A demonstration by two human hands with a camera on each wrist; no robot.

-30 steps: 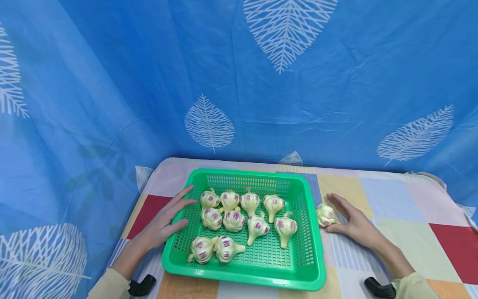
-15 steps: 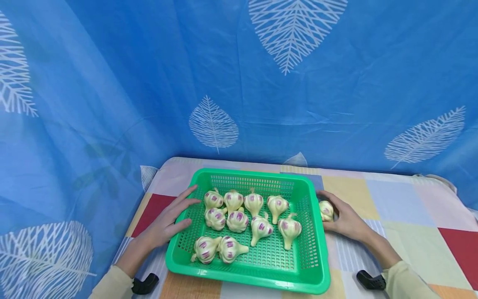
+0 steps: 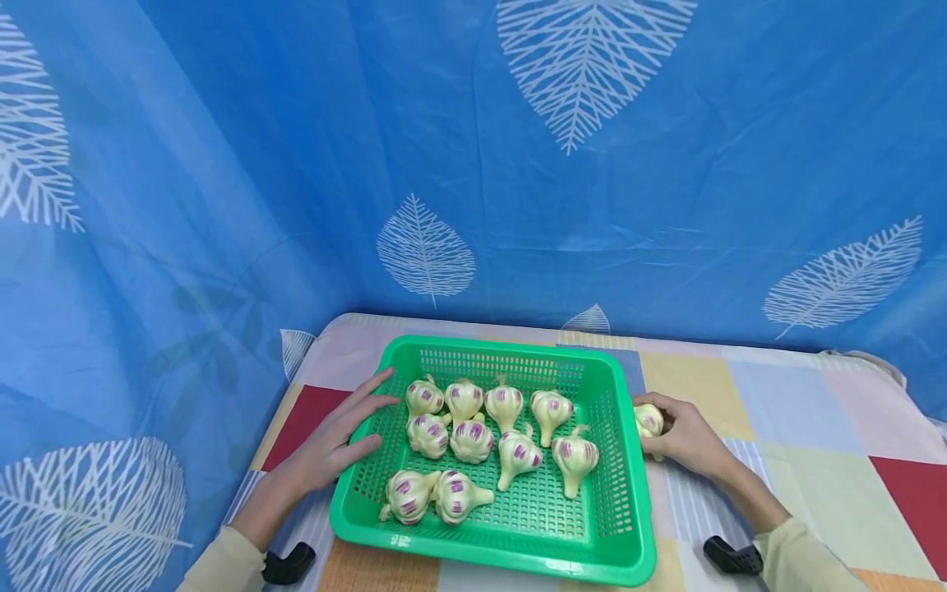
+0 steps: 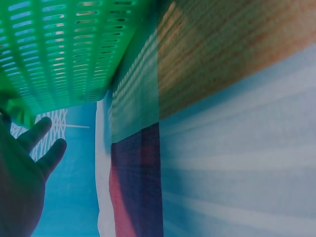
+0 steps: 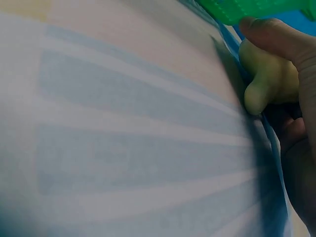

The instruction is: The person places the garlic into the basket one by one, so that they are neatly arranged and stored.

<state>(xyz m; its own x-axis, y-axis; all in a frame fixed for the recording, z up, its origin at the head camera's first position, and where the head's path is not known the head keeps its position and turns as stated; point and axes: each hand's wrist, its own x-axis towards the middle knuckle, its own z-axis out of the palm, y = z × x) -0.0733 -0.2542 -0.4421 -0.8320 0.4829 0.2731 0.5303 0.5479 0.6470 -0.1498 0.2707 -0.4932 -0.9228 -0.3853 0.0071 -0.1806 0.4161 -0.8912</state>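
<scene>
My right hand [image 3: 690, 436] holds a garlic bulb [image 3: 649, 420] just outside the right side of a green plastic basket [image 3: 638, 501]. In the right wrist view my thumb lies over this pale bulb [image 5: 271, 79], its stem pointing down, with fingers curled beneath. My left hand [image 3: 325, 448] is at the basket's left rim, fingers spread and fairly straight; whether they touch the rim is unclear. The left wrist view shows spread left fingers [image 4: 52, 157] below the slotted basket wall [image 4: 69, 54]. Inside the basket lie several white-and-purple garlic bulbs [image 3: 472, 440], loosely in rows.
A patchwork-patterned cloth [image 3: 806, 469] covers the table. Blue curtains with white leaf prints [image 3: 425, 244] hang behind and at the left. Black wrist devices [image 3: 732, 556] sit at both cuffs.
My right hand has moved left and its fingers have closed round the bulb beside the basket. That bulb has turned slightly. The left hand keeps its place, and the head view has shifted a little.
</scene>
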